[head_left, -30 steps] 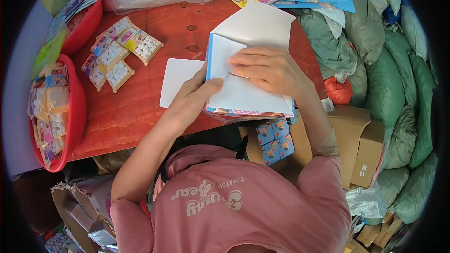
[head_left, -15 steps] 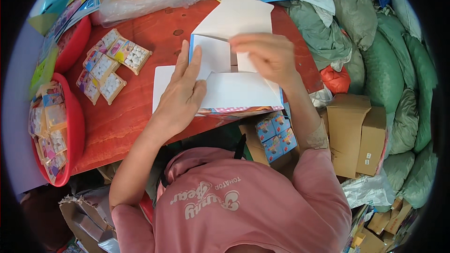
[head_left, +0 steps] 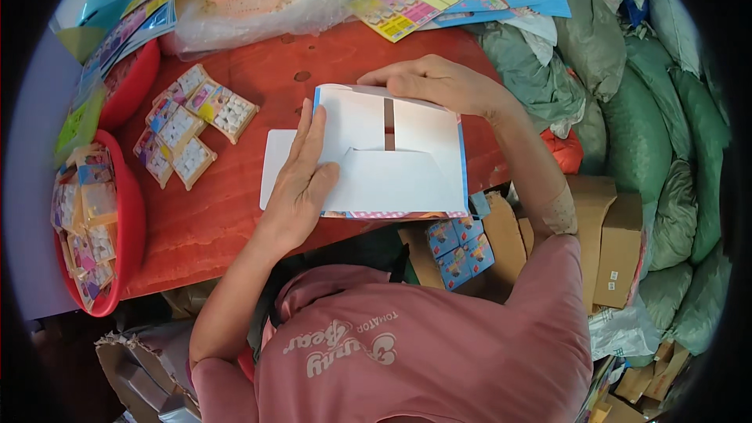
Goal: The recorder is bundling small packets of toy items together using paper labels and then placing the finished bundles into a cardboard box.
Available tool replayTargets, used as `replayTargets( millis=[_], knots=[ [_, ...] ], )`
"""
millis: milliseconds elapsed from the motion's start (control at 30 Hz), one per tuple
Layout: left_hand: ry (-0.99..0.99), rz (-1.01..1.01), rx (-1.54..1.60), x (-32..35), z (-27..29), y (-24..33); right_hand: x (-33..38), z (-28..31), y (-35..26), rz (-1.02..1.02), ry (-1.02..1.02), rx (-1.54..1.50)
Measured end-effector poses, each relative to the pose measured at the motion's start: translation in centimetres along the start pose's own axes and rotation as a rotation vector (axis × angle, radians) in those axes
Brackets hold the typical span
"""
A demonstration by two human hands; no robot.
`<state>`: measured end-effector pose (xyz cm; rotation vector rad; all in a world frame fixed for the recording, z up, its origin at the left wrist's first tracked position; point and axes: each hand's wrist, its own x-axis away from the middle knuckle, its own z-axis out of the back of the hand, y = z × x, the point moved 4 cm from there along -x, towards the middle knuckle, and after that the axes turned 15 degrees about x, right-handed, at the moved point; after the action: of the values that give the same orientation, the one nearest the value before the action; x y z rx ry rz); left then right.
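At frame centre, a white card sheet (head_left: pixel 392 160) lay on the red table (head_left: pixel 211 227), 3 flaps folded in. The left hand (head_left: pixel 301 180) pressed flat, fingers together; the right hand (head_left: pixel 439 82) pinched its top edge. More folding seemingly remained.

A white folded card packet (head_left: pixel 392 157) with blue edges is laid flat on the red surface (head_left: pixel 211 219). Its flaps are folded inward, a narrow gap being left toward twelve o'clock.
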<state>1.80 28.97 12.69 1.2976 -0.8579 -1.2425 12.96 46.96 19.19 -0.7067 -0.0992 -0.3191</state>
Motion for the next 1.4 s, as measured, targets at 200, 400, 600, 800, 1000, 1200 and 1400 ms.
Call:
replayTargets(
  millis=[200,400,600,800,1000,1200,1400],
  knots=[
    [0.01,0.004,0.121,-0.1,-0.4,-0.4,-0.1,-2.3,0.0,0.09,0.167,0.584],
    [-0.016,-0.034,0.066,0.5,-0.8,0.1,0.0,-3.0,0.3,0.014,0.205,0.518],
    [-0.042,-0.054,0.054,1.1,-1.0,0.1,-0.2,-3.8,0.1,-0.003,0.291,0.649],
    [0.094,0.044,0.381,0.6,-1.2,0.0,-0.3,-3.7,1.0,0.137,0.311,0.463],
    [0.2,0.154,0.551,1.1,-0.8,-0.5,2.8,-1.3,3.3,-0.047,0.01,0.373],
    [0.195,0.223,0.471,0.8,-1.3,-0.3,2.9,-2.4,3.7,-0.124,0.131,0.573],
    [0.279,0.148,0.534,1.5,-0.8,-1.2,3.9,-2.5,2.1,0.109,0.124,0.314]
  ],
)
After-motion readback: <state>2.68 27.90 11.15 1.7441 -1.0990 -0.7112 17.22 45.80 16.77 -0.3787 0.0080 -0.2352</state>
